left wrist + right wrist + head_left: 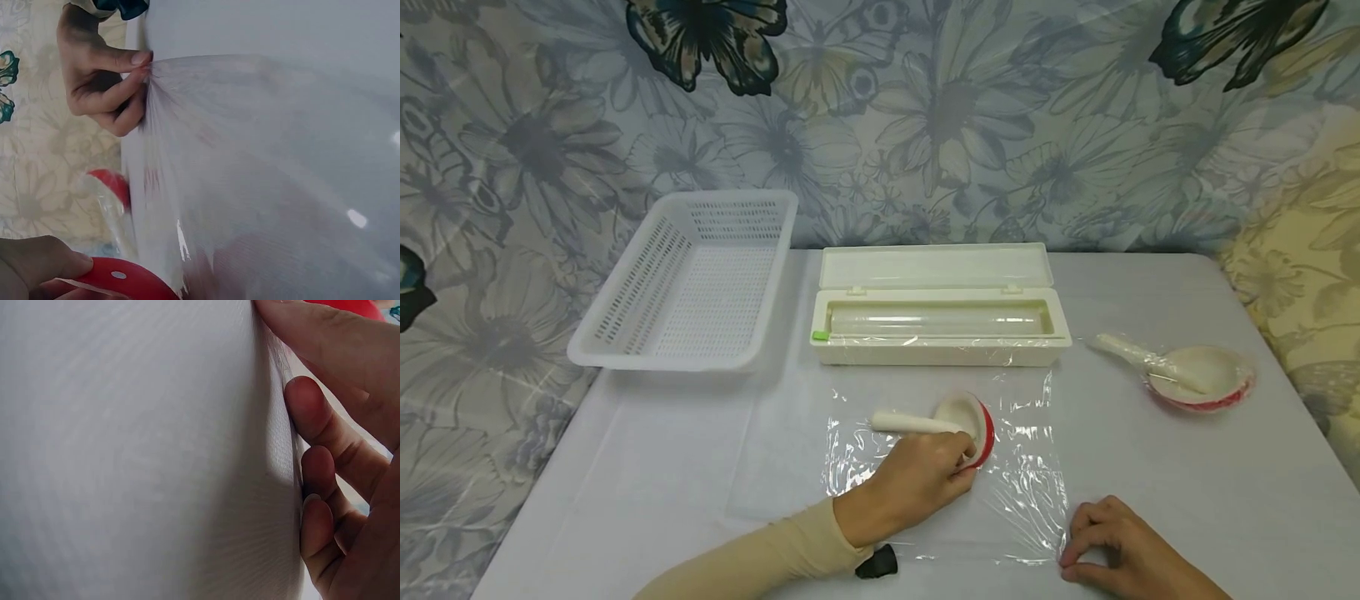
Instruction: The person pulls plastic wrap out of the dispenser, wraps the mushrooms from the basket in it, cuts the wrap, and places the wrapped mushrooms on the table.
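Observation:
My left hand (917, 475) grips the near rim of a small bowl (985, 429), red outside and white inside, which is tilted over the plastic wrap. A white spoon-like utensil (910, 422) rests in the bowl with its handle pointing left; its other end is partly hidden. Under them spreads a sheet of clear plastic wrap (1022, 467), running out from the wrap dispenser (940, 354). At the sheet's near right corner my right hand (1120, 546) pinches the film between thumb and finger. The left wrist view shows the film (187, 119) gathered into creases at that pinch.
The dispenser's lid (936, 267) stands open, with the roll (936, 318) inside. A white perforated basket (752, 358) stands at the back left. On the right lies another red and white bowl (1217, 400) with a utensil, wrapped in film. A small black object (877, 562) shows beside the left sleeve.

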`<state>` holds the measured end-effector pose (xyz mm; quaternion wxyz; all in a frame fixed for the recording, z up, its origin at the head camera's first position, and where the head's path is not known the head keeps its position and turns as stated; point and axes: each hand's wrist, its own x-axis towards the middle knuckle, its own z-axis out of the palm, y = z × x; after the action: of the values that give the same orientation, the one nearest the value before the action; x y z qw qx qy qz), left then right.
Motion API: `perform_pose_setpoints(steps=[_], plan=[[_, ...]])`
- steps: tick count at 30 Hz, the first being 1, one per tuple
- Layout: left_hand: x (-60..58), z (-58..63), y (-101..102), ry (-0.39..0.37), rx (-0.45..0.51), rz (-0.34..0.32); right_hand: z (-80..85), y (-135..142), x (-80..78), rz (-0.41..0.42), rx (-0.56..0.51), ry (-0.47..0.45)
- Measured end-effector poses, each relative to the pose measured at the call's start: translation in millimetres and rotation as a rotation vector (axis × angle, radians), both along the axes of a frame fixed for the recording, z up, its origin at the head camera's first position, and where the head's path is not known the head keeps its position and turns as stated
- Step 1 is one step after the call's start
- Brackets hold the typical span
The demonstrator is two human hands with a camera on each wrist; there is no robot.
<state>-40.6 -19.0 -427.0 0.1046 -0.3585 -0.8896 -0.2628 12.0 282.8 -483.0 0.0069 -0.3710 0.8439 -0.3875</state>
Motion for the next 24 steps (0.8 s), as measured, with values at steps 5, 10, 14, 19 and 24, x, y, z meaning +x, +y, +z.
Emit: perform_pose_setpoints(steps=[5, 10, 14, 19, 24], plan=[[0.9, -1.1, 4.8, -0.043, -0.032, 0.007, -1.3, -1.1, -0.8, 0.003, -0.008, 0.021], [2.5, -0.9, -0.4, -0.119, -0.081, 0.035, -1.6, -2.9, -0.7, -0.001, -0.011, 0.015], [2.2, -0.2, -12.5, -0.166, -0.066, 0.062, 0.7, -0.5, -0.8, -0.009, 0.015, -0.045], [2.7, -3.1, -30.1, -0.229, -0.056, 0.082, 2.2, 2.0, -1.5, 0.001, 0.049, -0.092], [5.7, -6.7, -48.6, -0.301, -0.089, 0.067, 2.6, 0.9, -2.3, 0.006, 0.040, -0.049]])
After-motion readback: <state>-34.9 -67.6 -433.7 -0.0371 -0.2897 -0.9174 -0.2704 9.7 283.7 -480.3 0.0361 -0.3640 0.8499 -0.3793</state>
